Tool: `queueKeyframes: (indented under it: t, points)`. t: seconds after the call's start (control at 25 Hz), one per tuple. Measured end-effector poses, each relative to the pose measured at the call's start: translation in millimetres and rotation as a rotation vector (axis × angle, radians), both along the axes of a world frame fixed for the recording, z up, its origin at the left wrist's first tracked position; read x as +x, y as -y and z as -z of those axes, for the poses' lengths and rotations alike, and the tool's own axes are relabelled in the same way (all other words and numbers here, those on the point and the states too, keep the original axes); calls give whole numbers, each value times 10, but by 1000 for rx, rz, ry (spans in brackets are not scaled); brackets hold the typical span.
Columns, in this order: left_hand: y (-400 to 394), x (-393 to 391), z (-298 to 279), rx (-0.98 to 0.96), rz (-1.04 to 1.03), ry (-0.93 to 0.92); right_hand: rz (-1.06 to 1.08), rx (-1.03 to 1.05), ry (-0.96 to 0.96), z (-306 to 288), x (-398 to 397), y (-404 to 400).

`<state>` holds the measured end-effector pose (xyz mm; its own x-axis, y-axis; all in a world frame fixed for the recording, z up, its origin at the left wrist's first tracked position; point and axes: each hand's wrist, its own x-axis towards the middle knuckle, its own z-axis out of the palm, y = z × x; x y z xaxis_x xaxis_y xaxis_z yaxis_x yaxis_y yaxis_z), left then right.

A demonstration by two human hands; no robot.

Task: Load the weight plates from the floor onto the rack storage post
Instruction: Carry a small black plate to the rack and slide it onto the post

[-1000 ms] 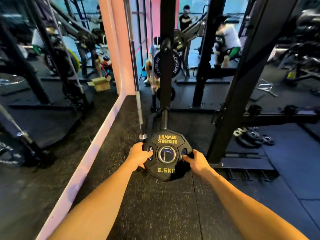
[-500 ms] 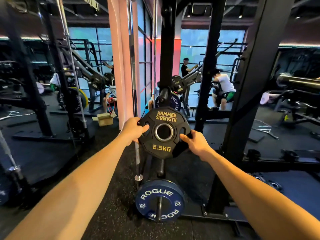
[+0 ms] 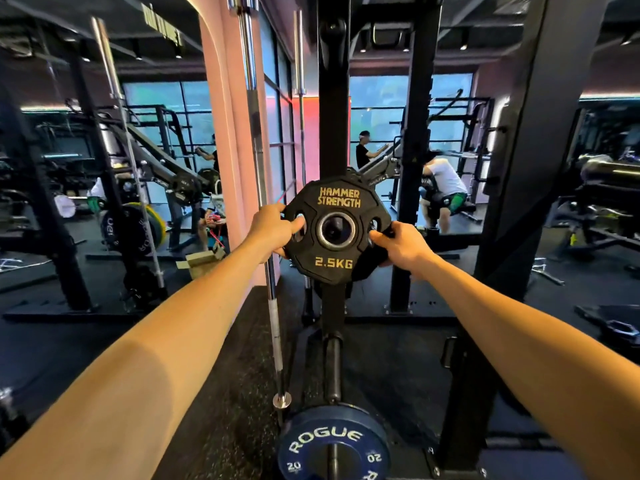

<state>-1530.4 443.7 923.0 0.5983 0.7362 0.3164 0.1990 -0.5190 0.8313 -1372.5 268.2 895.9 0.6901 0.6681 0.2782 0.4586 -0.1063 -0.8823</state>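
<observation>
Both hands are wrapped on the 2.5kg plate [image 3: 335, 233]: left hand [image 3: 273, 228] and right hand [image 3: 398, 245] curled through its side grip holes, holding it upright against the rack upright [image 3: 333, 133]. Can't tell if the storage post is through the center hole. If not, it'd probably just bump off and drop toward the blue Rogue plate [image 3: 332, 445].

Plate [image 3: 335, 268]: black, gold lettering, silver centre ring. Lower plate [image 3: 325, 445]: dark blue, white lettering. Rack upright [image 3: 333, 116]: black. Barbell [image 3: 273, 306]: chrome. Wall [image 3: 228, 133]: pink. Floor [image 3: 235, 375]: black, pale speckles.
</observation>
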Motion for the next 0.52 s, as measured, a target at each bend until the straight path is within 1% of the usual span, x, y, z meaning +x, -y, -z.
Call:
queueKeyframes:
  t: [0.12,0.28,0.4,0.48,0.52]
  points:
    - [-187,263,71,38,-11,14,51,-35,17,-6,207,-212]
    - [-474,555,246,59,-21,21,107,-119,133,107,453,-494]
    - [-698,724,337,136,-20,8,125,-128,167,218,594,-726]
    - [-848,884,354,203,-27,-29,163,-157,168,261,752,-910]
    - [-937,996,348,242,-38,-83,174,-197,168,262,849,-1010]
